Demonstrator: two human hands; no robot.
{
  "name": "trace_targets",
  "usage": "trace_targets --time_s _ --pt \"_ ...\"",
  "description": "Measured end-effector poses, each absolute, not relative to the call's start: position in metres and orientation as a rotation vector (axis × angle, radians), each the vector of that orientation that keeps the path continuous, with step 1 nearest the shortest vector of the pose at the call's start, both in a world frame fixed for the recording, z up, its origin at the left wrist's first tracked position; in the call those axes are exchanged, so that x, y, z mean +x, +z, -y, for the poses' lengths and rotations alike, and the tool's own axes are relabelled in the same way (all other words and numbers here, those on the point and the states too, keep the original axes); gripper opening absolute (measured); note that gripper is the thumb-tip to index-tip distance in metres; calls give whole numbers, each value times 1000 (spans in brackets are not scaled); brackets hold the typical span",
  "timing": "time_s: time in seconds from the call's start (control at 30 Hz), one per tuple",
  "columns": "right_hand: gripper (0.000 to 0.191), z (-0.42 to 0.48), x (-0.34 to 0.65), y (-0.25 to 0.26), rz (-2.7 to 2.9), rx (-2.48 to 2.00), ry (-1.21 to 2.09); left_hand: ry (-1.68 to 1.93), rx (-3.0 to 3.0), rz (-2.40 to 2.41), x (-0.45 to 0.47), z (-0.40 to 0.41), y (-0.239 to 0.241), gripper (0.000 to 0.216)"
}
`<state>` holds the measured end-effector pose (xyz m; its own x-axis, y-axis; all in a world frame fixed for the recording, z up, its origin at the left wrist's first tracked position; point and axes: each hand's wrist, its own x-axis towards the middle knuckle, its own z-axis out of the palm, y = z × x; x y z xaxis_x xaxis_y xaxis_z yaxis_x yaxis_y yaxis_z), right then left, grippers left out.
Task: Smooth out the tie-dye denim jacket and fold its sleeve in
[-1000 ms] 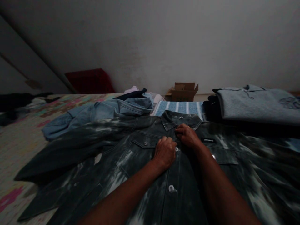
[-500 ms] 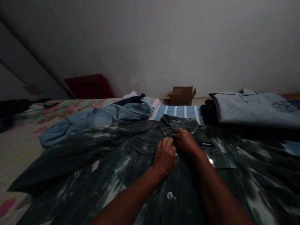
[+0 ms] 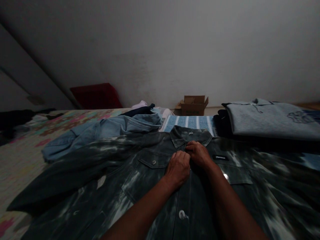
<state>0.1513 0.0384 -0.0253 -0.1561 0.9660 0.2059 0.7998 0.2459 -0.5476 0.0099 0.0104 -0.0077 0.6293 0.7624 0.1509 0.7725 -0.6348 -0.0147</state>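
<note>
Left grip (image 3: 178, 167), right grip (image 3: 198, 154) obscuring upper placket (image 3: 183, 196), dark jacket (image 3: 150, 181) cropped below

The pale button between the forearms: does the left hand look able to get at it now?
Probably yes: the pale button lies uncovered on the dark tie-dyed jacket, and no object shows between it and the left hand, though that hand is placed higher up.

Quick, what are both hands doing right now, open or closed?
Left hand: fingers curled on the jacket; grip can't be told.
Right hand: fingers curled just below its collar; grip hidden.
</note>
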Motion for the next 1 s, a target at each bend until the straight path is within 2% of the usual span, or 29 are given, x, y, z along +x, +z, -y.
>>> trace_targets --time_s 0.2,0.37,0.43,0.6,0.8,1.0 --pt "30 -38 153 -27 1966 -1584 459 -186 -2728 1384 20 -24 -4 19" --pt "62 -40 153 -29 1798 -1591 546 -198 -2714 1441 25 -31 -8 19" --pt "65 -41 152 -29 1730 -1584 588 -250 -2736 1418 24 -33 -11 18" --pt "59 -44 149 -33 1599 -1523 581 -343 -2810 1372 23 -35 -14 22" --pt "35 -48 163 -33 1046 -1471 384 -252 -2799 1445 23 -31 -13 26" --pt "30 -49 175 -27 864 -1494 328 -251 -2819 1480 22 -31 -13 32"
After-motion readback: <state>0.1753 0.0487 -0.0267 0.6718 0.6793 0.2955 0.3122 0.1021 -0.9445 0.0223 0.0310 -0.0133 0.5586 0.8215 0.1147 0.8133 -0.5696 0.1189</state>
